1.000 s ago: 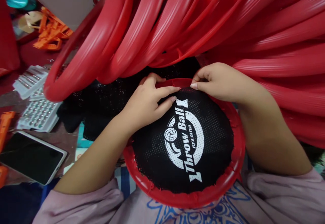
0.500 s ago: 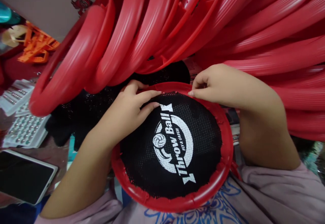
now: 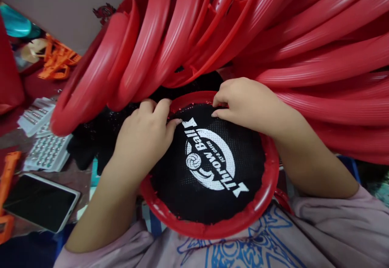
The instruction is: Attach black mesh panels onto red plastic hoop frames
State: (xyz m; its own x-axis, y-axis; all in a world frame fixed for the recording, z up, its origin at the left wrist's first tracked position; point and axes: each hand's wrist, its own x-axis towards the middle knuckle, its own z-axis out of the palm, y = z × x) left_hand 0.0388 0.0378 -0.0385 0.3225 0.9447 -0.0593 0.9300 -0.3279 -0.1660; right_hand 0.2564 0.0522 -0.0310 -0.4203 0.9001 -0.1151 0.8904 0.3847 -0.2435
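Ring and mesh, seen from the wearer's head: a red plastic ring (image 3: 209,230) lies at the person's lap, its near edge against a pale shirt (image 3: 164,247) with blue patterning. Black mesh (image 3: 173,191) spans the opening, its edge meeting the inner side of the rim; white print (image 3: 209,158) on it reads "Throw Ball" and runs slantwise from far left to near right. The left hand (image 3: 142,132) holds the ring at its far left, fingers bent over the rim and thumb laid on the mesh just beside one end of the lettering. The right hand (image 3: 243,104) is at the far edge, fingers curled over the rim and thumb tip upon the border of the mesh, with a narrow gap between; whether anything is pinched there cannot be told. Beyond the hands, more red rings (image 3: 319,63) are heaped in an overlapping row from left to right. Black fabric (image 3: 88,142) lies partly beneath the leftmost of these. At left, white trays (image 3: 47,150) of small shiny round pieces lie near the fabric, with a phone (image 3: 42,201), dark screen upward, on the nearer side. Orange parts (image 3: 57,59) lie farther back, near a teal object (image 3: 16,23).
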